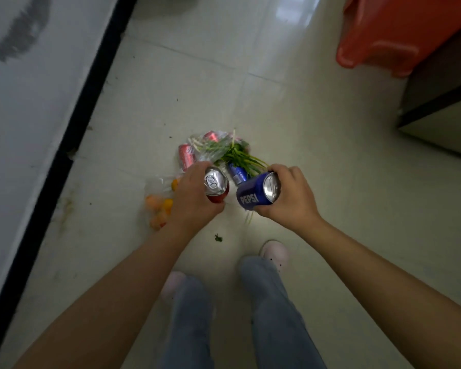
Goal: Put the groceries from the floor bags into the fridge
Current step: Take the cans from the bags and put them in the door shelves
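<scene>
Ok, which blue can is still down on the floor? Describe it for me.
Find the bag pile on the floor ahead of the feet. Beneath the greens, between the two hands, lies a blue can. The cans beside it are red, and the other blue one is held up in the right hand.

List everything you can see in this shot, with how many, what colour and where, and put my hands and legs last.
red can: one, red with silver top, in the left hand
Pepsi can: one, blue, in the right hand
red cans in bag: at least two, red, in the clear bag on the floor
blue can on floor: one, blue, beside the greens
greens: one bunch, green, on the bag pile
oranges: several, orange, in a clear bag, left
orange stool: one, orange, top right
floor: pale tiles
left hand: grips the red can
right hand: grips the Pepsi can
legs: two, grey trousers, pale slippers
</scene>
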### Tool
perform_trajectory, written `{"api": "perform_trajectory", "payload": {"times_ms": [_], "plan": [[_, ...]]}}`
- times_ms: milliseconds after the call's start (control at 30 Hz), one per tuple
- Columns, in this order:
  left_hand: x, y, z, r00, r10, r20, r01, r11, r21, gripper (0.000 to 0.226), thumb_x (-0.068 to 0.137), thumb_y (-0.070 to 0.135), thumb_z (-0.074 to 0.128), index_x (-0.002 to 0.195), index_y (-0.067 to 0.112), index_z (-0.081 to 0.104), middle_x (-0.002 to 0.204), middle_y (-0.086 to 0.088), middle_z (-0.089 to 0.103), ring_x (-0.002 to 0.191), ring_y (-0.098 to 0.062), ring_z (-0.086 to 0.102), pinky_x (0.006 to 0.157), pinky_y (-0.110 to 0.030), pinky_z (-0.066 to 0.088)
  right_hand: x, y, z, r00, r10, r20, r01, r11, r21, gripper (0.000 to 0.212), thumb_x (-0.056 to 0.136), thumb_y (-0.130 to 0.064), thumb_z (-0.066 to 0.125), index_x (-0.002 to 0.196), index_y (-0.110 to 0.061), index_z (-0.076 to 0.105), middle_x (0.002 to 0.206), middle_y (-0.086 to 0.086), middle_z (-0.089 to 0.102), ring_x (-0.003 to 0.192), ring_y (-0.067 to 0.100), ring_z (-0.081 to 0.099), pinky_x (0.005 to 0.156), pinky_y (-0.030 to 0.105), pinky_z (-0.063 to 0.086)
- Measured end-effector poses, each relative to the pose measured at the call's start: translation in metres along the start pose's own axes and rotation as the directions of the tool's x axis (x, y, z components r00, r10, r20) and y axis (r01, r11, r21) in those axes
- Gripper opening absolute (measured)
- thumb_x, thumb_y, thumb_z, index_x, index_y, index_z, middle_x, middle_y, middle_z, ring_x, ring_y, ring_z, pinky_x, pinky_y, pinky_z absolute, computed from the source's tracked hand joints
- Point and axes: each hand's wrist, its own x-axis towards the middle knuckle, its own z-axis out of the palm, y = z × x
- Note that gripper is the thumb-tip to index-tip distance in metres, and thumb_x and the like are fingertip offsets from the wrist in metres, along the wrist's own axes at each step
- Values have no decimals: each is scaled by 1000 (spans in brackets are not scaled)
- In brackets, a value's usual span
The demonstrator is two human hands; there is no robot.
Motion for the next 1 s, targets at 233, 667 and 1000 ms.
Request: {"api": "perform_trajectory", "payload": {"times_ms": [233,667,1000], "plan": [[-42,166,-79,992,125,-29,-126,991,-39,57,63,0,79,115,-2,56,112,-15,60,99,-25,56,76,-8,30,-72,-53,-167,987,-35,-155,52,993,110,77,60,-13,81,127,-14,43,122,8,43,104,17,48,78,14,34],[-148,412,-118,747,665,29,-660,746,-89,68,57,13,83,119,14,54,116,-2,59,101,-19,58,78,-13,38,-292,-27,-368,718,83,-691,77,977,198,69,56,-7,84,117,-7,50,105,-2,42,96,10,42,78,13,31],[-257,600,-84,456,887,-74,-864,422,-276,80,60,6,84,130,11,46,112,7,46,104,-4,43,85,-10,36,-447,39,-501,412,69,-909,129,983,133,66,62,-15,82,118,-7,48,104,-1,42,97,12,45,74,17,40]]}}
